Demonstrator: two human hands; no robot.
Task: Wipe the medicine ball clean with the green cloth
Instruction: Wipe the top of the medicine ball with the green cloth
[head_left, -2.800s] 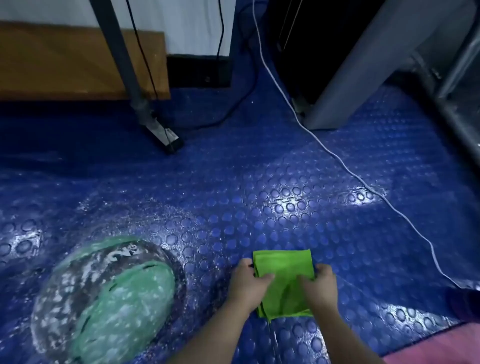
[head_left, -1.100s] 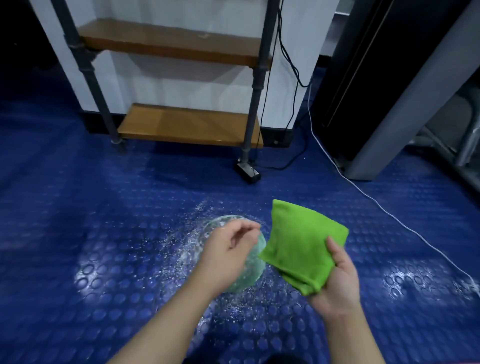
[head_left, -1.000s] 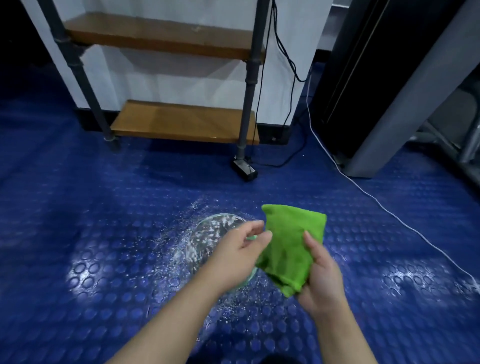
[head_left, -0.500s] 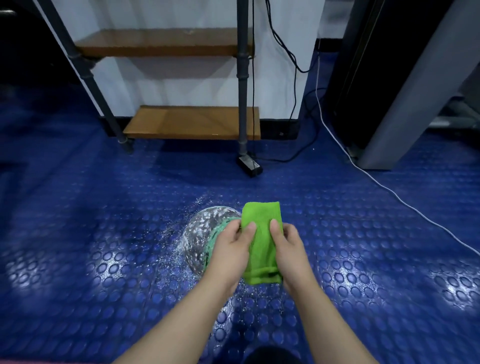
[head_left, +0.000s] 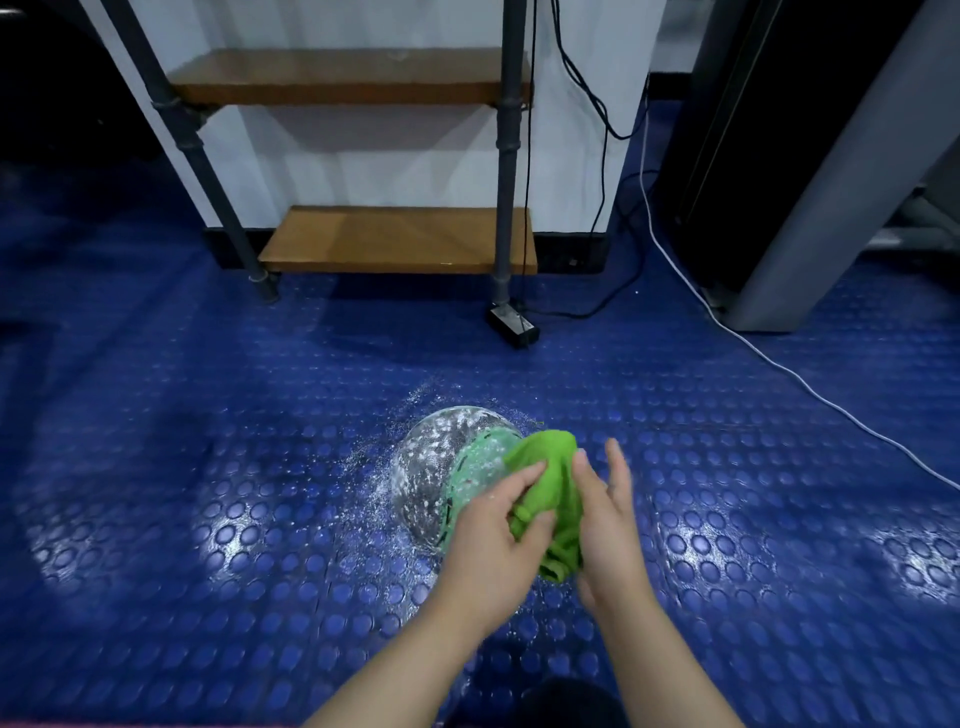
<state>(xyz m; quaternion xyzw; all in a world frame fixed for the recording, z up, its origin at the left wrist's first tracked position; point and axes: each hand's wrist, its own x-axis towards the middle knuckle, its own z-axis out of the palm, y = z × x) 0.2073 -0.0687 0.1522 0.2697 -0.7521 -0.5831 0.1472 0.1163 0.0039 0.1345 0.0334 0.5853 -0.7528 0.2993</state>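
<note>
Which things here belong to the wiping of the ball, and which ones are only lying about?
For the job:
medicine ball
green cloth
left hand, gripping the cloth
right hand, fingers straight, against the cloth

Lying about:
wooden shelf
white cable
grey panel

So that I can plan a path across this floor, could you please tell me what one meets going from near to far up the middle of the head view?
green cloth → medicine ball → black block by the rack's post → lower wooden shelf → white wall
</note>
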